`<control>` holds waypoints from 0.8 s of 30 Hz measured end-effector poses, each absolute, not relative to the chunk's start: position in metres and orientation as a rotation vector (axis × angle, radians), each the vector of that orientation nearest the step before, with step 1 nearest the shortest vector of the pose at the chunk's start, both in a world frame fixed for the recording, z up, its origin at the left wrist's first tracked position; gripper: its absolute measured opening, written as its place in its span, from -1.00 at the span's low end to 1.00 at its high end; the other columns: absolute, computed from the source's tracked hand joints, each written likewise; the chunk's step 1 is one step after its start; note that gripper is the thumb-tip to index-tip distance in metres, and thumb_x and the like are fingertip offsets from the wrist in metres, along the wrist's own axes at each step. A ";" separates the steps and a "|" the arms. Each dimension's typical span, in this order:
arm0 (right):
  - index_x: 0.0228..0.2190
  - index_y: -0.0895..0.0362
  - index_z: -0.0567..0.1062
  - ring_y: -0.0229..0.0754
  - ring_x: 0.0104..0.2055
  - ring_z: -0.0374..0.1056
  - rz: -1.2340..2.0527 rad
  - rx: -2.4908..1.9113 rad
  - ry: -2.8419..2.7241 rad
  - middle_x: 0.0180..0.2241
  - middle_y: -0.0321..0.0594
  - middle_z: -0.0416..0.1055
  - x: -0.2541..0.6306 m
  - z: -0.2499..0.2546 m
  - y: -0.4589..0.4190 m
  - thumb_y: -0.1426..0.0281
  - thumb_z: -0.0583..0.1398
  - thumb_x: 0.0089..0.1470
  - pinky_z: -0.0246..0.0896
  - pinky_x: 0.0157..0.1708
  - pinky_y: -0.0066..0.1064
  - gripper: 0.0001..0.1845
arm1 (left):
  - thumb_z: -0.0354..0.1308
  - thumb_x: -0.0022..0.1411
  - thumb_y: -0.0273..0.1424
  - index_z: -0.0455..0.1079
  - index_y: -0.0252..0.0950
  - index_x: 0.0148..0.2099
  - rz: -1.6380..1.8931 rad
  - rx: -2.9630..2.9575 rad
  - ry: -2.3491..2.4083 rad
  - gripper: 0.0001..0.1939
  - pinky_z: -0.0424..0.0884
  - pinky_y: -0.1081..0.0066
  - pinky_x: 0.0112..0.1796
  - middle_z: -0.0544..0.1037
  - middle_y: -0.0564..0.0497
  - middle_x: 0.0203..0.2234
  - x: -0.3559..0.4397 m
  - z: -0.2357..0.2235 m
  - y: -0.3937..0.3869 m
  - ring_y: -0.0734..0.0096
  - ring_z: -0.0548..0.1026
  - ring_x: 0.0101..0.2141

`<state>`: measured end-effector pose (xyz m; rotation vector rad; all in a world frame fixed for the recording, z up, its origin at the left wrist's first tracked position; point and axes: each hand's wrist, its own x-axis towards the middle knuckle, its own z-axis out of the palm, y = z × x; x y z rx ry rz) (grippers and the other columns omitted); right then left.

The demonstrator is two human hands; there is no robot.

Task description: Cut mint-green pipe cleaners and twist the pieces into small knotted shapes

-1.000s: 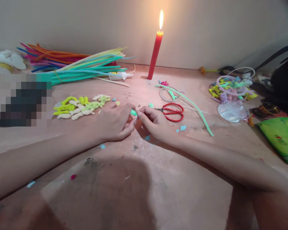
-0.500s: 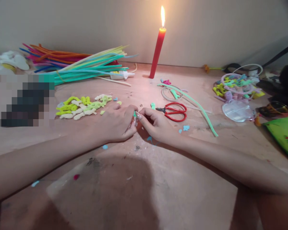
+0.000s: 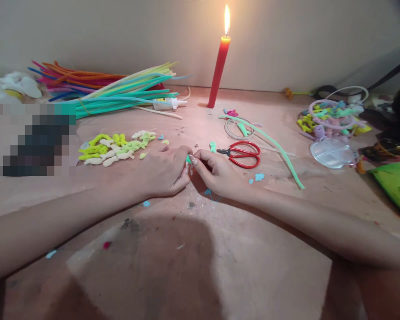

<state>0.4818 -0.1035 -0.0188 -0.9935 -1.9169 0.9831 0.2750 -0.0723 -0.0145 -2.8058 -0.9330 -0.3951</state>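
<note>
left hand (image 3: 165, 171) and right hand (image 3: 222, 175) pinch a green piece (image 3: 188, 158)
narrow grip; uneven fingertip pressure could squirt it loose.

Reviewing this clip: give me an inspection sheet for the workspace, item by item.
Surface: brownish table, dark-stained, with small blue scraps.
Job's things: green piece at the fingertips; red-handled scissors and green strip lying nearby.
Clutter: bundled coloured strips, yellow-and-white pieces, mixed coloured pile, clear dish, green packet.
Hands: left hand and right hand meet, both pinching the green piece.
Cables: nothing seen that is plainly one; dark strap at far right.
Surroundings: lit red candle, leaning, before a pale wall.
</note>
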 end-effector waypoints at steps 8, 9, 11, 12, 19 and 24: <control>-0.36 0.03 0.34 -0.18 -0.33 0.25 1.003 -1.012 -1.906 -0.41 -0.32 0.32 0.487 -0.022 -0.102 0.20 0.08 0.52 0.17 -0.23 -0.30 -0.64 | -0.17 0.55 -0.23 0.43 -0.42 0.33 -0.495 -3.019 -1.018 -0.44 0.46 0.08 -0.11 0.72 -0.15 -0.27 0.265 -0.020 -0.065 0.01 0.69 -0.27; -0.35 0.04 0.35 -0.17 -0.32 0.27 0.962 -1.017 -1.928 -0.39 -0.30 0.35 0.489 -0.023 -0.101 0.20 0.08 0.52 0.17 -0.22 -0.30 -0.66 | -0.18 0.57 -0.20 0.36 -0.41 0.40 -0.526 -3.076 -1.026 -0.41 0.46 0.11 -0.14 0.73 -0.13 -0.24 0.263 -0.019 -0.063 0.02 0.68 -0.27; -0.35 0.03 0.32 -0.16 -0.31 0.29 0.839 -1.060 -1.999 -0.38 -0.27 0.37 0.494 -0.022 -0.098 0.25 0.07 0.49 0.15 -0.23 -0.29 -0.70 | -0.21 0.61 -0.17 0.25 -0.42 0.50 -0.623 -3.185 -1.057 -0.36 0.46 0.16 -0.18 0.73 -0.12 -0.20 0.259 -0.019 -0.061 0.07 0.67 -0.27; -0.36 0.02 0.28 -0.16 -0.32 0.27 0.777 -1.101 -2.036 -0.39 -0.27 0.35 0.498 -0.021 -0.096 0.28 0.06 0.48 0.12 -0.25 -0.29 -0.71 | -0.23 0.62 -0.17 0.24 -0.43 0.50 -0.692 -3.219 -1.092 -0.36 0.46 0.18 -0.20 0.72 -0.12 -0.20 0.258 -0.019 -0.060 0.10 0.66 -0.27; -0.46 0.03 0.21 -0.15 -0.41 0.05 0.309 -1.423 -2.313 -0.47 -0.23 0.28 0.532 0.021 -0.078 0.30 0.07 0.49 -0.14 -0.29 -0.21 -0.60 | -0.29 0.69 -0.09 0.42 -0.32 0.30 -0.856 -3.228 -1.296 -0.41 0.42 0.22 -0.20 0.57 0.02 -0.42 0.264 -0.022 -0.056 0.18 0.58 -0.38; -0.47 0.03 0.28 -0.09 -0.42 0.14 0.088 -1.568 -2.192 -0.52 -0.20 0.25 0.571 0.056 -0.063 0.17 0.01 0.55 -0.14 -0.28 -0.20 -0.51 | -0.26 0.68 -0.09 0.48 -0.29 0.06 -0.900 -3.160 -1.379 -0.45 0.41 0.24 -0.21 0.61 -0.05 -0.36 0.265 -0.013 -0.057 0.20 0.57 -0.34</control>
